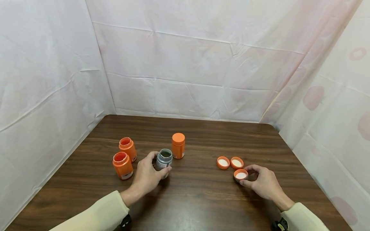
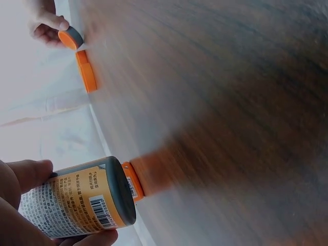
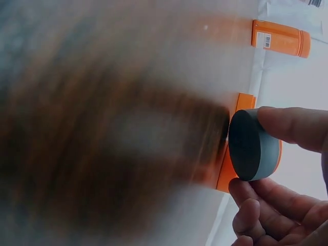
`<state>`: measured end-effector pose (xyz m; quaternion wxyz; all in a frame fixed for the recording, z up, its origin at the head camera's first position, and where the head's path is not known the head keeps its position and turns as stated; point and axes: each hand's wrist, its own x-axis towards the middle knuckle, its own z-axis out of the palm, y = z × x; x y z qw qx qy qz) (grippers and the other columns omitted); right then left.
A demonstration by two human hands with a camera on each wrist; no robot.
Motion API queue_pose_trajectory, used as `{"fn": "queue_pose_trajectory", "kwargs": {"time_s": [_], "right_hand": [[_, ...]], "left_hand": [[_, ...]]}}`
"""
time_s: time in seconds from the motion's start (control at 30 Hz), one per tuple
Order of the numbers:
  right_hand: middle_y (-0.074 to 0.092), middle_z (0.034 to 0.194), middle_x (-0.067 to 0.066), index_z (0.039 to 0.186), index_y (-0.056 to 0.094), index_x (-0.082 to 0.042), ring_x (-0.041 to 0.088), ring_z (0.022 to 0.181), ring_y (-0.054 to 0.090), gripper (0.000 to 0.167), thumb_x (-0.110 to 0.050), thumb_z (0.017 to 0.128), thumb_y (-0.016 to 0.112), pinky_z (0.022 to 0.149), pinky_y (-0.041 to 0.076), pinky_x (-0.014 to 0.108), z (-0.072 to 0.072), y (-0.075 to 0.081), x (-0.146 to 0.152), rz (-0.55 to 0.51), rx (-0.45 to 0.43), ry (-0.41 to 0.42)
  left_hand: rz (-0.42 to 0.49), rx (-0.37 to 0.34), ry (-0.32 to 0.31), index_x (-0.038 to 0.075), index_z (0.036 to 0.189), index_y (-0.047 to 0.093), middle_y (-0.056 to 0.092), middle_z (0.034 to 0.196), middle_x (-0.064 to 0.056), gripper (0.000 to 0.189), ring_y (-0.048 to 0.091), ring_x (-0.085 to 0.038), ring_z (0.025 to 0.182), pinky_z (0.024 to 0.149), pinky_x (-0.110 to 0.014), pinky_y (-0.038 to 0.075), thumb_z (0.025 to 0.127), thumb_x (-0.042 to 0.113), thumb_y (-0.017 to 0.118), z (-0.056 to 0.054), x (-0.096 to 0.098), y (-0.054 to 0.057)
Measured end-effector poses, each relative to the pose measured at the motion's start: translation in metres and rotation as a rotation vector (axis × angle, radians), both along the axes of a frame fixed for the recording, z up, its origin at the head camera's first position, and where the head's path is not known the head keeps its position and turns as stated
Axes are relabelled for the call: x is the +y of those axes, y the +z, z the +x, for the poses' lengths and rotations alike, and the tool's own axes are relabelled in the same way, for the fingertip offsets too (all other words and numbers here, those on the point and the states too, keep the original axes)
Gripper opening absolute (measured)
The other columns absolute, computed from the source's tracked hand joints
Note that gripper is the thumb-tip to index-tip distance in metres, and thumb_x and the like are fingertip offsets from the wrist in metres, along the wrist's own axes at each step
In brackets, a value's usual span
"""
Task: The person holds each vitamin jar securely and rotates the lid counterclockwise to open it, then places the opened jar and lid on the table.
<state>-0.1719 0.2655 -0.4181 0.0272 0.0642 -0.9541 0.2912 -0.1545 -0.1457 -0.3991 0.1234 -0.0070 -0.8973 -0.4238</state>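
Note:
My left hand (image 1: 145,175) grips an uncapped grey jar (image 1: 165,159), thumb on the near side and fingers behind it. The jar's mouth faces up, and its printed label with a barcode (image 2: 103,211) shows in the left wrist view. On the right, my right hand (image 1: 265,183) pinches a grey screw lid (image 3: 247,145) between thumb and fingers. Its white-and-orange inside is turned up in the head view. Right behind that lid lie two orange lids (image 1: 223,163), also with white insides up. Just beyond the grey jar stands a capped orange jar (image 1: 178,147).
Two uncapped orange jars, a rear one (image 1: 127,149) and a front one (image 1: 123,166), stand left of my left hand. The dark wooden table (image 1: 199,199) is bordered by pale sheets (image 1: 188,57) at the back and both sides.

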Motion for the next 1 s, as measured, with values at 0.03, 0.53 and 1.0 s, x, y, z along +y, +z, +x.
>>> {"fn": "queue_pose_trajectory", "kwargs": {"time_s": [0.03, 0.53, 1.0], "right_hand": [[0.070, 0.094, -0.002, 0.111, 0.072, -0.012, 0.015, 0.075, 0.053, 0.047, -0.036, 0.076, 0.091, 0.063, 0.041, 0.030, 0.000, 0.000, 0.000, -0.001, -0.010, -0.002], [0.067, 0.095, 0.000, 0.111, 0.068, -0.006, 0.013, 0.080, 0.059, 0.049, -0.032, 0.076, 0.091, 0.070, 0.047, 0.035, -0.004, -0.003, 0.002, 0.042, -0.131, -0.010], [0.068, 0.106, 0.004, 0.118, 0.067, -0.005, 0.019, 0.091, 0.063, 0.063, -0.040, 0.072, 0.093, 0.076, 0.050, 0.041, 0.001, 0.005, 0.001, 0.094, -0.067, 0.019]], "left_hand": [[-0.001, 0.003, 0.003, 0.006, 0.128, 0.060, 0.070, 0.116, -0.011, 0.060, 0.067, -0.022, 0.103, 0.090, -0.044, 0.055, 0.080, 0.022, 0.091, -0.001, 0.000, 0.000], [0.009, -0.010, 0.049, 0.002, 0.131, 0.056, 0.068, 0.121, -0.016, 0.062, 0.065, -0.029, 0.108, 0.094, -0.049, 0.052, 0.082, 0.020, 0.089, -0.008, -0.005, -0.002], [0.042, -0.045, 0.115, -0.003, 0.136, 0.047, 0.059, 0.131, -0.023, 0.067, 0.057, -0.039, 0.122, 0.105, -0.056, 0.043, 0.086, 0.020, 0.085, -0.027, -0.011, -0.003]]}}
